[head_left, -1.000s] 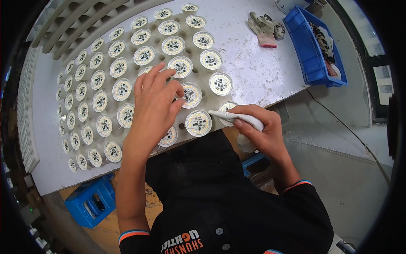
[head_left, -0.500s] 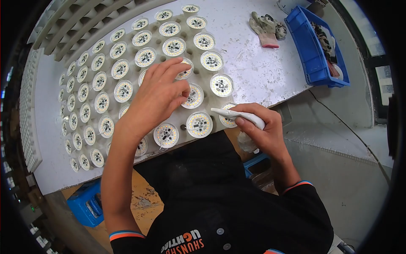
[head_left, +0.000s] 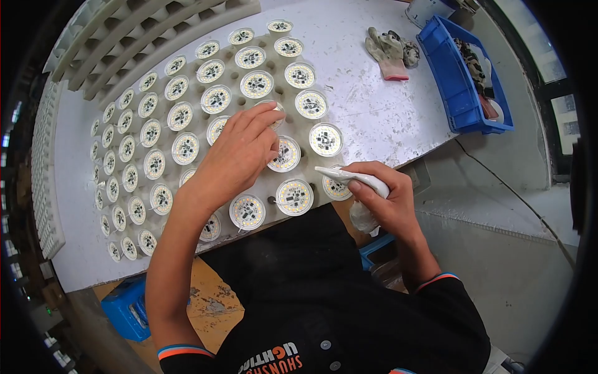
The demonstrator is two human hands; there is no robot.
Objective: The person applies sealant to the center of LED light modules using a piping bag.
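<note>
At the table (head_left: 374, 118)'s near edge, the right hand (head_left: 383, 202) is closed around a white tube (head_left: 346, 174), thumb on top; its long axis lies roughly level, nozzle pointing left; the left hand (head_left: 240, 156) pinches an LED lamp (head_left: 276, 107) with curled fingertips.

A table (head_left: 374, 118) bears lamp tray (head_left: 298, 126), gloves (head_left: 389, 53), blue bin (head_left: 438, 68).

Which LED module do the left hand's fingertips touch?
The LED module with its face covered by the left hand, only its far rim showing.
</note>
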